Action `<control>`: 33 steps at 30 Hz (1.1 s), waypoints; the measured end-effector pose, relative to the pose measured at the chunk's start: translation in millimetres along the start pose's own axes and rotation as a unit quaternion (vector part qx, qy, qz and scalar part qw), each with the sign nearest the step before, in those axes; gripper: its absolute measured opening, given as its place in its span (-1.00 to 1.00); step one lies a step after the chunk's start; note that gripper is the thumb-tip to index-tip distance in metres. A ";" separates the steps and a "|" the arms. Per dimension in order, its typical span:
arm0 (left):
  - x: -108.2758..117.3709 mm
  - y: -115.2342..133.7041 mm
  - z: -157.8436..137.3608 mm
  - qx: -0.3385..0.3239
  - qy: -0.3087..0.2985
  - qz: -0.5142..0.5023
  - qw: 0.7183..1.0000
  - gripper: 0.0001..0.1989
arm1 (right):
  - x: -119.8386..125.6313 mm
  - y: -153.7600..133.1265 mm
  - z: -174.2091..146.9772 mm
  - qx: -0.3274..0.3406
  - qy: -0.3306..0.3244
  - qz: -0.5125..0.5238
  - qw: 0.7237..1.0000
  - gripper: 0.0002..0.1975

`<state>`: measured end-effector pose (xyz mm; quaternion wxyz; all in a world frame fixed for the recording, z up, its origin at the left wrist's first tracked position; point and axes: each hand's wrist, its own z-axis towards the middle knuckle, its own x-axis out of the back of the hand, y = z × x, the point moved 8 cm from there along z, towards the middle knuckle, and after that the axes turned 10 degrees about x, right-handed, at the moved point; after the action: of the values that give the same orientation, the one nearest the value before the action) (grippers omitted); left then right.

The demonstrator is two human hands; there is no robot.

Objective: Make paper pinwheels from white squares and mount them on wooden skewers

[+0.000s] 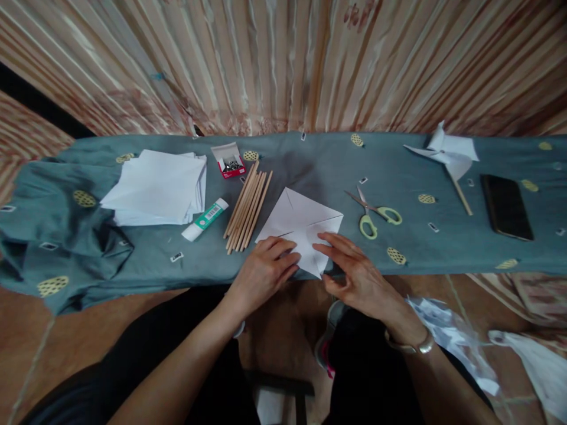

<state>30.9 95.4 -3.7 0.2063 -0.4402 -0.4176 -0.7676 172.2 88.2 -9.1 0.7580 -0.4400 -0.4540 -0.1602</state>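
Note:
A square white paper sheet (pixel 301 221) with slits running in from its corners lies turned like a diamond near the table's front edge. My left hand (pixel 264 268) rests on its lower left side, fingers stretched over the paper. On the lower right side, my right hand (pixel 354 268) has its fingers apart, touching the sheet, with the thumb near the bottom corner. Scissors (pixel 370 212) with green handles lie partly open to the right of the paper. Left of it is a bundle of thin wooden sticks (pixel 248 206).
A glue stick (pixel 205 219), a stack of white paper (pixel 155 183) and a small red box (pixel 229 162) of metal pieces stand left. Rightward lie a paper pinwheel (pixel 447 154) on a stick and a dark phone (pixel 507 206). A plastic bag (pixel 456 336) with paper scraps is on the floor.

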 end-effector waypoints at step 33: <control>-2.6 -10.4 10.2 0.090 0.035 -0.085 0.992 -0.81 | -1.8 13.1 33.5 -0.126 0.150 0.035 0.980 -0.95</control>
<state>30.2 109.6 -8.0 0.1936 -0.3551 -0.5138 -0.7566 161.3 122.5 -10.6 0.7610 -0.5188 -0.2957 -0.2533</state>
